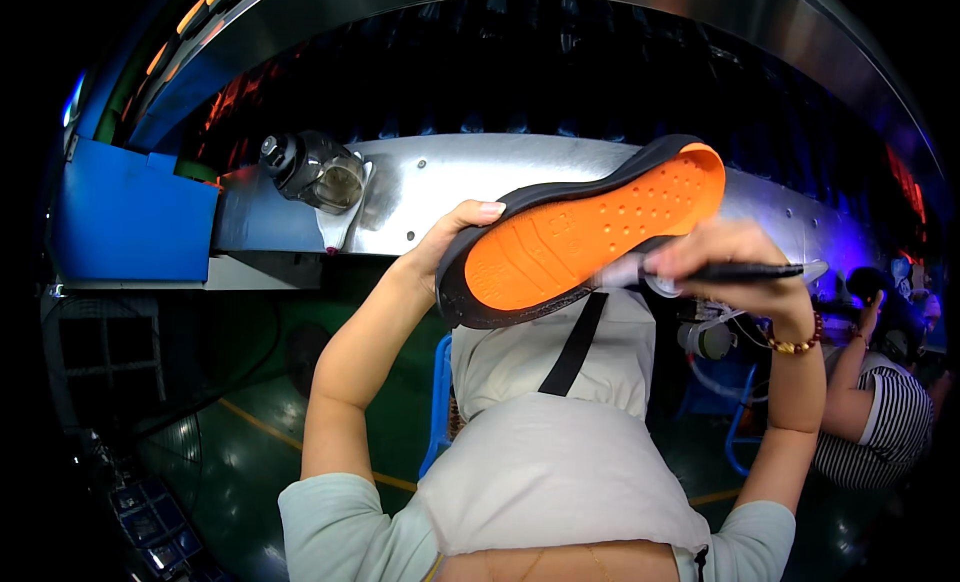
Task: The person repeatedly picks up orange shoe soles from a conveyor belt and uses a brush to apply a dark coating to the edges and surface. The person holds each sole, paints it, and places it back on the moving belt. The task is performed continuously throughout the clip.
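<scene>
A shoe sole (590, 237) with a black raised rim and an orange inner face is held tilted above my lap. My left hand (455, 240) grips its left end, the thumb over the black rim and the other fingers hidden behind. At the sole's lower right edge, my right hand (725, 262) is closed around a black-handled brush (750, 272). The handle points right. The pale, blurred tip lies by the rim; whether it touches cannot be made out.
A metal ledge (410, 172) runs along the machine ahead. On it, at left, stands a clear bottle (335, 182) with a black lid, over a white cloth-like piece. A blue box-shaped housing (135, 217) is at far left. Another person (870, 412) sits at right.
</scene>
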A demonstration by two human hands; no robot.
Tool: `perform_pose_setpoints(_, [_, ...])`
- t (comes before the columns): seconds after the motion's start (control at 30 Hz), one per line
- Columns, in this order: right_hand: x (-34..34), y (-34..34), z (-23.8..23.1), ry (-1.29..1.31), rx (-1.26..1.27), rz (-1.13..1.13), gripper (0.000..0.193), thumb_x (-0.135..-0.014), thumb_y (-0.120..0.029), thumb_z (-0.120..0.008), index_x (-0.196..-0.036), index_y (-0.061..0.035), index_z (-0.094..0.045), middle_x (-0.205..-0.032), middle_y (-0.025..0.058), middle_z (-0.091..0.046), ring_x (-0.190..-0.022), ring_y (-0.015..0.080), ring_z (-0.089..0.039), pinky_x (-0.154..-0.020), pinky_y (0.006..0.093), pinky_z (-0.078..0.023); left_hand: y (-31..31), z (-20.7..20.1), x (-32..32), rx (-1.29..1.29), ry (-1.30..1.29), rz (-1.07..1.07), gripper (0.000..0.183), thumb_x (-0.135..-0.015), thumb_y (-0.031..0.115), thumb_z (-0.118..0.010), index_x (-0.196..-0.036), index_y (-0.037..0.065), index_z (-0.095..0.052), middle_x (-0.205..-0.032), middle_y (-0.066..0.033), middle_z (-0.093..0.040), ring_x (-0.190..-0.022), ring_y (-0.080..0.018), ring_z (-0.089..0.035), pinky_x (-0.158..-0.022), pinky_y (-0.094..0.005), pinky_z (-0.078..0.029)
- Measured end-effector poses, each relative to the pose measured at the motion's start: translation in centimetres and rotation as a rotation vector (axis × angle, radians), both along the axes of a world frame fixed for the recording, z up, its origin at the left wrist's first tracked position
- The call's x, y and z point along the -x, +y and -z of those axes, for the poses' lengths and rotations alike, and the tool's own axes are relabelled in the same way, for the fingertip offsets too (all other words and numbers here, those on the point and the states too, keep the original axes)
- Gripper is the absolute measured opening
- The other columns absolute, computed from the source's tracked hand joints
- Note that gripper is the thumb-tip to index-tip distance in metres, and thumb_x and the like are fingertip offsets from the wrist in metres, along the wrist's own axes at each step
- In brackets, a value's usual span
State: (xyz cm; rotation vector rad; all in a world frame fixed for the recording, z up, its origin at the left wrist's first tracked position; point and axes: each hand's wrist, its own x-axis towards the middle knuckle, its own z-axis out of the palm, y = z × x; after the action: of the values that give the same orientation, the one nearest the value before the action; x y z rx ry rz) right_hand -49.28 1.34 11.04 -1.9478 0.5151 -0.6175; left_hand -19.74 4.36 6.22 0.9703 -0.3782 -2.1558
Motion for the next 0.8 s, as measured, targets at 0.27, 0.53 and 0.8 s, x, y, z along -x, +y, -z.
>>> perform_pose_setpoints(0.27, [-0.2,2.0,-3.0,0.054,0.185,-0.049,0.017,-0.061,-0.002,-0.07,-0.076,-0.004,-0.064,-0.082,0.007,-0.065,-0.077,0.021,-0.059,-0.069,0.0293,-0.046,-0.4,-1.0,-2.6,0.058,-0.125,-0.133,0.047,-0.076,0.034,-0.054,-0.104,-0.004,-0.054,-0.095,-0.0169,-0.06,-0.081,-0.0246,-0.061,-0.073,-0.0316,-0.051])
perform_pose_setpoints(0.53, [-3.7,0.2,1.6,-0.35,-0.226,0.538,0.018,-0.067,0.003,-0.065,-0.085,0.0042,-0.062,-0.085,0.0137,-0.063,-0.078,0.015,-0.06,-0.071,0.0225,-0.047,-3.4,4.5,6.3,0.246,0.533,-0.069,0.085,-0.074,0.073,-0.011,-0.132,0.012,-0.025,-0.128,-0.0117,-0.037,-0.117,-0.0289,-0.037,-0.097,-0.0445,-0.03])
perform_pose_setpoints(0.8, [-4.1,-2.9,5.7,-0.46,-0.441,0.74,0.016,-0.071,0.001,-0.064,-0.086,0.004,-0.062,-0.078,0.0079,-0.063,-0.071,0.01,-0.059,-0.065,0.0186,-0.046,-2.6,6.5,8.0,0.14,0.49,-0.04,0.088,-0.072,0.074,-0.005,-0.132,0.013,-0.025,-0.13,-0.0116,-0.036,-0.117,-0.0301,-0.038,-0.095,-0.0438,-0.032])
